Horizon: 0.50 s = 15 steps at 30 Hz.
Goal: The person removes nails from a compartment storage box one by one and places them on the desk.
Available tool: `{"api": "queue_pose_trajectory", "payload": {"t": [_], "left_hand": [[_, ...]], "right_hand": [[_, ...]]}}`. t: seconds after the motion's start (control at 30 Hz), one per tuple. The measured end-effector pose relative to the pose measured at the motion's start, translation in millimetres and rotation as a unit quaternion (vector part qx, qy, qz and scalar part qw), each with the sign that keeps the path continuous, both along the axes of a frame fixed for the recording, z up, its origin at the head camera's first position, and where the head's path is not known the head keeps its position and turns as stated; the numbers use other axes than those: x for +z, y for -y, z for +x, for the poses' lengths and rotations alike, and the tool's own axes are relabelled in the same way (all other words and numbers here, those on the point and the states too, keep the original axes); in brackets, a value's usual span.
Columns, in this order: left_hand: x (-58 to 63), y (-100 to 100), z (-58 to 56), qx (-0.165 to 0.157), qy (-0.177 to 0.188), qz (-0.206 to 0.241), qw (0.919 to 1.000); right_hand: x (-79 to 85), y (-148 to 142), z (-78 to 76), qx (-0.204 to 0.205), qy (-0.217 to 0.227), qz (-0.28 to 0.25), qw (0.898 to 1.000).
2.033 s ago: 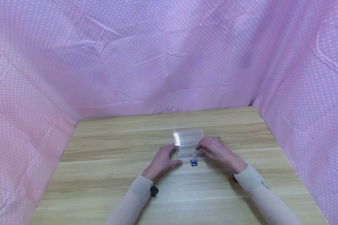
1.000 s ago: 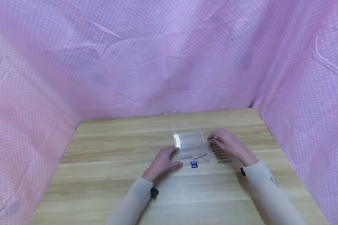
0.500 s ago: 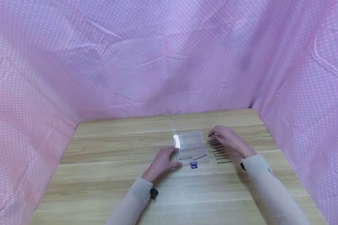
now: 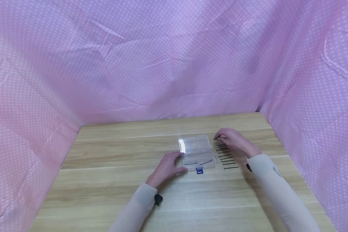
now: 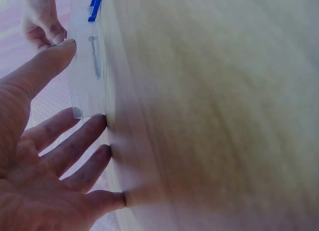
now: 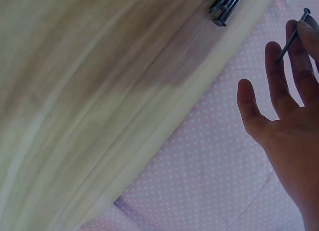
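A clear plastic box [image 4: 191, 159] lies with its lid [image 4: 195, 143] folded back, a blue tag [image 4: 199, 170] at its front edge. Inside it are a left nail [image 4: 190, 163] and a slanted right nail [image 4: 206, 162]. My left hand [image 4: 167, 167] touches the box's left side, thumb near the front corner and index finger near the hinge; the left wrist view has its fingers spread and nearly straight. My right hand [image 4: 233, 140] pinches a nail [image 6: 293, 35] between thumb and fingertips, above the far end of a row of nails [image 4: 227, 157] right of the box.
The wooden table [image 4: 110, 161] bears the box and the row of several nails. Pink dotted cloth [image 4: 168, 64] hangs behind the table and at both sides. A black wrist camera strap [image 4: 158, 199] shows at the left cuff.
My right hand has moved from over the box to the row's far end, leaving a nail in the box's right part, and now holds another nail. My left hand has stayed in place.
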<state>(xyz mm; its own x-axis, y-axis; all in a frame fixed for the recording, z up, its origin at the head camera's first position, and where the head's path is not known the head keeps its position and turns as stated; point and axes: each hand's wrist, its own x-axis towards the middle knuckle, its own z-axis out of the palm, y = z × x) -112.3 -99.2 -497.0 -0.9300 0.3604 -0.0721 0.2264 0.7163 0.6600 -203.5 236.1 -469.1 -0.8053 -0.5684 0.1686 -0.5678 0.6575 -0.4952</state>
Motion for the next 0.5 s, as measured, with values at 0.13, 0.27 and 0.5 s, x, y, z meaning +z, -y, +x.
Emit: {"api": "queue_pose_trajectory", "payload": {"t": [0.13, 0.27, 0.5], "left_hand": [[1.0, 0.3, 0.2, 0.001, 0.003, 0.002, 1.0], [1.0, 0.8, -0.2, -0.003, 0.002, 0.003, 1.0], [1.2, 2.0, -0.2, -0.003, -0.001, -0.002, 1.0]], "right_hand": [[-1.4, 1.1, -3.0, 0.006, 0.016, 0.0, 1.0], [-3.4, 2.2, -5.0, 0.008, 0.029, 0.003, 1.0], [-4.6, 4.9, -7.6, 0.005, 0.044, 0.006, 0.999]]}}
